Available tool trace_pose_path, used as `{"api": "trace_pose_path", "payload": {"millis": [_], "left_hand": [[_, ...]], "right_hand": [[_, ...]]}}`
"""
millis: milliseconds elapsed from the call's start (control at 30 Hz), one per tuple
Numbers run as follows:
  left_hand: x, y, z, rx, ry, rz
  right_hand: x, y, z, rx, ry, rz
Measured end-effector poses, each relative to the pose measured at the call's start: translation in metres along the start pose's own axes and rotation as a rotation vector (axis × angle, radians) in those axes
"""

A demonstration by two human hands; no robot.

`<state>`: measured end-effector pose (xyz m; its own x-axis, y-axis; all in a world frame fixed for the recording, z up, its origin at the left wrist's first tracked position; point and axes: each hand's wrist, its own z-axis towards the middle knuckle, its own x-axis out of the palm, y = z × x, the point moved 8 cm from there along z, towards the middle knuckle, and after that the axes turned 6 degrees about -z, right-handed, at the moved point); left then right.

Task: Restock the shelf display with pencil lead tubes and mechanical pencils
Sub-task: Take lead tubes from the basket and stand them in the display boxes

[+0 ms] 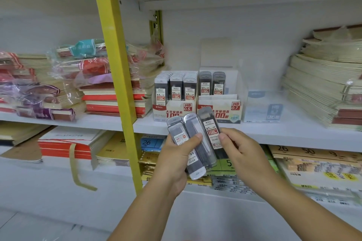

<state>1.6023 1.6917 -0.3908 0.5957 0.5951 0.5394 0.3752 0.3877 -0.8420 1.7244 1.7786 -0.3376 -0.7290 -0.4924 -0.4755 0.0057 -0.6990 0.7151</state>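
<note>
My left hand [174, 159] grips a fan of several grey pencil lead tubes [193, 144] just below the middle shelf. My right hand [238, 147] pinches the rightmost tube [210, 128], labelled 0.7 HB, between thumb and fingers. On the shelf behind stand two cardboard display boxes: the HB 0.5 box [175, 108], packed with three rows of tubes, and the HB 0.7 box [220, 110], holding two rows at its left with room at the right. A pale blue display box [262, 109] stands to their right; I see no contents in it.
A yellow upright post [117, 76] crosses the shelf left of the boxes. Stacks of wrapped notebooks [109, 86] lie to the left, and a tall pile of beige notebooks [325, 86] to the right. The lower shelf [293, 135] holds paper packs and pads.
</note>
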Motion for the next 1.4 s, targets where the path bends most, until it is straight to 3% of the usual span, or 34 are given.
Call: {"api": "trace_pose_path", "payload": {"millis": [267,467,567,667,767,967,1100,1300,1400], "left_hand": [[-0.003,-0.003,0.003,0.012,-0.011,0.024],[0.001,-0.006,0.002,0.009,0.032,0.025],[0.003,-0.017,0.008,0.031,0.052,-0.036],[0.004,-0.029,0.015,0.058,0.068,-0.100],[-0.001,-0.037,0.023,0.088,0.042,-0.130],[-0.006,-0.045,0.036,0.120,0.023,-0.158],[-0.005,-0.043,0.039,0.109,0.039,-0.157],[-0.001,-0.039,0.037,0.092,0.050,-0.121],[0.001,-0.036,0.034,0.075,0.063,-0.115]], "right_hand": [[-0.003,-0.019,0.004,0.166,-0.003,0.235],[-0.006,-0.014,0.013,0.148,0.070,0.226],[-0.025,0.013,0.037,0.053,0.049,0.181],[-0.071,0.046,0.077,-0.104,-0.154,0.056],[-0.096,0.067,0.118,-0.230,-0.251,-0.251],[-0.070,0.055,0.160,-0.276,-0.082,-0.678],[-0.063,0.042,0.170,-0.281,-0.036,-0.733],[-0.069,0.034,0.177,-0.192,-0.118,-0.615],[-0.062,0.025,0.178,-0.169,-0.032,-0.749]]}}
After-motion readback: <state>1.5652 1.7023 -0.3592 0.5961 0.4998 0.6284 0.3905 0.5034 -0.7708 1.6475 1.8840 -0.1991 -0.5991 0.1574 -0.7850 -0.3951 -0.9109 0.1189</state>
